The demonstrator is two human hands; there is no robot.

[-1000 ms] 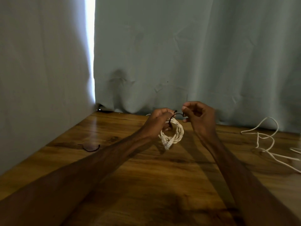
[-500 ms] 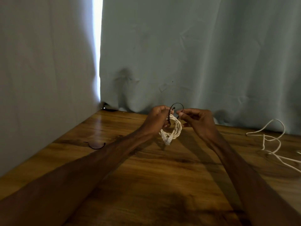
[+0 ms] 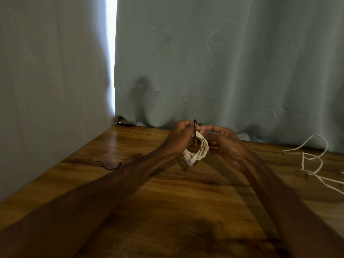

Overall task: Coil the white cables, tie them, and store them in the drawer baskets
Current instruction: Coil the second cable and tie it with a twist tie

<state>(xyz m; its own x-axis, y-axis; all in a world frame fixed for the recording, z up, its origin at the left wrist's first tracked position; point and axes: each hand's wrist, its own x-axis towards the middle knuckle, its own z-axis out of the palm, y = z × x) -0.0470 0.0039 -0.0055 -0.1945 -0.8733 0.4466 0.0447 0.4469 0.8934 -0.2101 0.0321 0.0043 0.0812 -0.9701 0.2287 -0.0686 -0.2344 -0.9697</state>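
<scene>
A small coil of white cable [image 3: 200, 150] hangs above the wooden table [image 3: 167, 211], its plug ends pointing down. My left hand [image 3: 179, 136] grips the coil at its top left. A thin black tie [image 3: 194, 127] stands up at the top of the coil between both hands. My right hand [image 3: 223, 142] is just right of the coil, its fingertips pinching the tie's end. A second white cable [image 3: 312, 159] lies loose and uncoiled on the table at the far right.
Another black tie [image 3: 110, 165] lies curved on the table at the left. Grey-blue curtains [image 3: 223, 62] hang close behind and to the left of the table, with a bright gap [image 3: 111, 53] between them. No drawer or basket is in view.
My hands have drawn closer together and the tie's wide loop has closed up to a short upright stub above the coil. The view has shifted slightly.
</scene>
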